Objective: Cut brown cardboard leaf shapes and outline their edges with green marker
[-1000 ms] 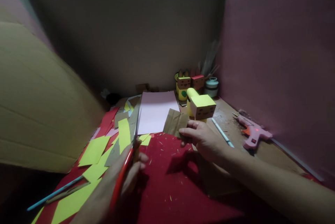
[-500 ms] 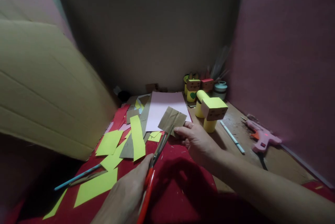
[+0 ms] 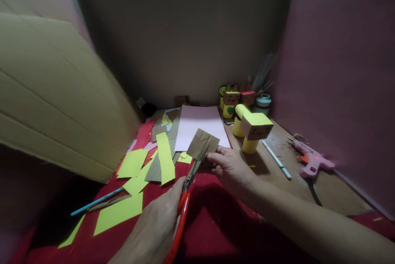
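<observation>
Red-handled scissors [image 3: 182, 210] are in my left hand [image 3: 159, 218], whose fingers wrap round the handles and are partly hidden. The blades point away from me and meet the lower part of a small brown cardboard piece [image 3: 199, 142]. My right hand [image 3: 230, 165] pinches that piece at its lower right edge, above the red cloth [image 3: 212, 214]. A crease runs across the cardboard. Behind it lies a pink sheet of paper [image 3: 200, 122]. To the left is a yellow paper strip [image 3: 166, 159] among other cut scraps.
On the right stand a yellow box-headed figure [image 3: 257, 126], a white pen [image 3: 277, 160] and a pink glue gun [image 3: 311, 158]. Similar figures [image 3: 231, 103] and a teal jar [image 3: 263, 103] are at the back. A blue stick [image 3: 97, 201] lies left, beneath a large cardboard panel [image 3: 55, 91].
The scissor blades have moved up and further into the cardboard piece, with my left hand shifting slightly right. My right hand still pinches the piece. The whole view has shifted a little.
</observation>
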Motion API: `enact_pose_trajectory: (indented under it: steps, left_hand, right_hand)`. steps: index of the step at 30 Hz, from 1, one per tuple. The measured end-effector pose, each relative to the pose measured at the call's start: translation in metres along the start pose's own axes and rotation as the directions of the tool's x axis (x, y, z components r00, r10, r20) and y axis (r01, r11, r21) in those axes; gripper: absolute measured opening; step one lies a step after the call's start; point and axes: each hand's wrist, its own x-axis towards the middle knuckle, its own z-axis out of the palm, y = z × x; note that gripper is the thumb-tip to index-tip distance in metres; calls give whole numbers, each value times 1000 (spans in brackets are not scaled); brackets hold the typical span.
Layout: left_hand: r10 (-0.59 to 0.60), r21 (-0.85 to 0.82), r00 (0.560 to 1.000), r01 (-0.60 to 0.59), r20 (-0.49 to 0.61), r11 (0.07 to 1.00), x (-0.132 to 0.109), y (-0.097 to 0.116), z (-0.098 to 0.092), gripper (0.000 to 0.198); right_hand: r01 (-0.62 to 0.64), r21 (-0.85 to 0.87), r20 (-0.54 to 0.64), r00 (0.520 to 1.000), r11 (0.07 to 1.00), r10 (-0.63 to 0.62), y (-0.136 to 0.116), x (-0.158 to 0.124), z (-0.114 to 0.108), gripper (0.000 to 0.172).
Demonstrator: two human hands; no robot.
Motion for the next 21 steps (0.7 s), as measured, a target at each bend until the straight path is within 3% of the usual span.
enact_pose_trajectory:
  steps: [15, 21]
  left_hand:
    - [-19, -43, 999, 20, 28, 999, 3, 12, 2, 37]
    - [-18, -19, 1000, 19, 25, 1000, 5, 14, 3, 29]
  right_hand:
    - [-8, 12, -8, 1000, 1000, 8, -10, -5, -3, 21]
    - [-2, 20, -5, 1000, 1000, 2, -12, -5, -5, 21]
